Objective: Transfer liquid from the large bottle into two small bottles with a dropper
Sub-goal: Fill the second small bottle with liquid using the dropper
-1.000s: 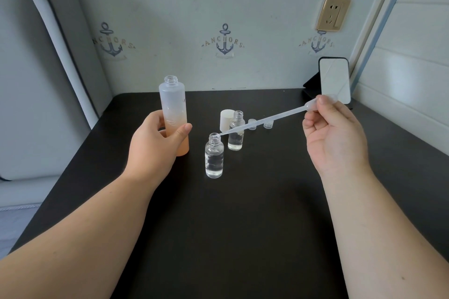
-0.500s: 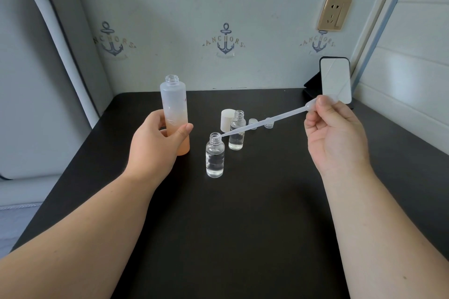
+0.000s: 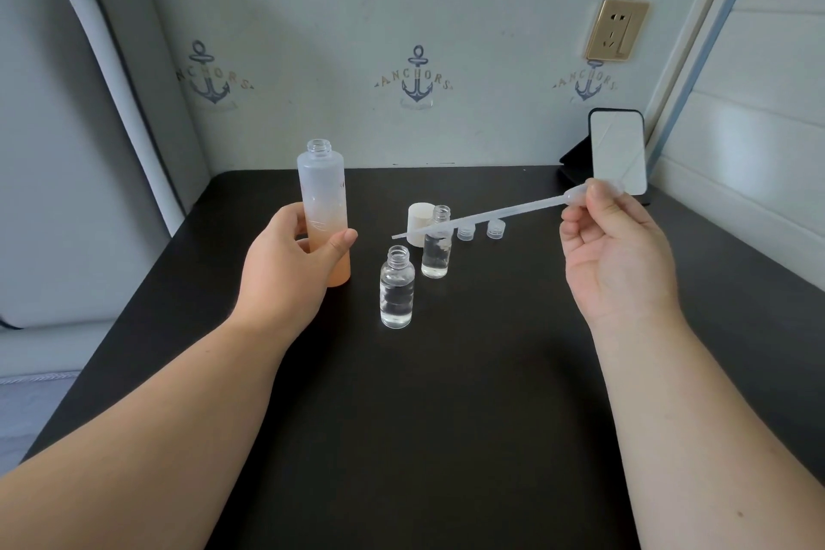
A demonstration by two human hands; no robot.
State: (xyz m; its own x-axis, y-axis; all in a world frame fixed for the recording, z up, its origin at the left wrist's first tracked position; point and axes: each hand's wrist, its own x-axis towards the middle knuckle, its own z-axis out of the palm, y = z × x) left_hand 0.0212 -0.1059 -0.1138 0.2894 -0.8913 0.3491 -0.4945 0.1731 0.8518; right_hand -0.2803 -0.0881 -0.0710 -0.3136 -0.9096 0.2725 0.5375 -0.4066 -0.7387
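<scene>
Pale wallpaper printed with anchor motifs backs a black table [image 3: 446, 415] pushed into a corner, with a gold wall socket [image 3: 618, 29] up at the right and a small mirror [image 3: 618, 150] propped on a dark stand at the table's far right corner. On the table the large bottle [image 3: 322, 192] stands upright and uncapped, frosted white at the top and fading to orange at the base; the left hand [image 3: 290, 268] is wrapped round its lower half, thumb across the front. Just right of it stand two small clear bottles, both open and upright: the near small bottle [image 3: 396, 288] and, behind and to its right, the far small bottle [image 3: 436, 243], each partly filled with clear liquid. A white cap [image 3: 417, 221] stands behind the far one, and two small clear caps [image 3: 481, 231] lie just to its right. The right hand [image 3: 618, 255] pinches the bulb end of the dropper [image 3: 482, 217] between thumb and fingertips, the other fingers curled loosely. The dropper's long axis runs nearly level, sloping slightly down from the grip at the upper right to its thin tip at the lower left. That tip hangs in the air above the near small bottle's mouth, clear of it, while the stem crosses in front of the far small bottle's neck.
</scene>
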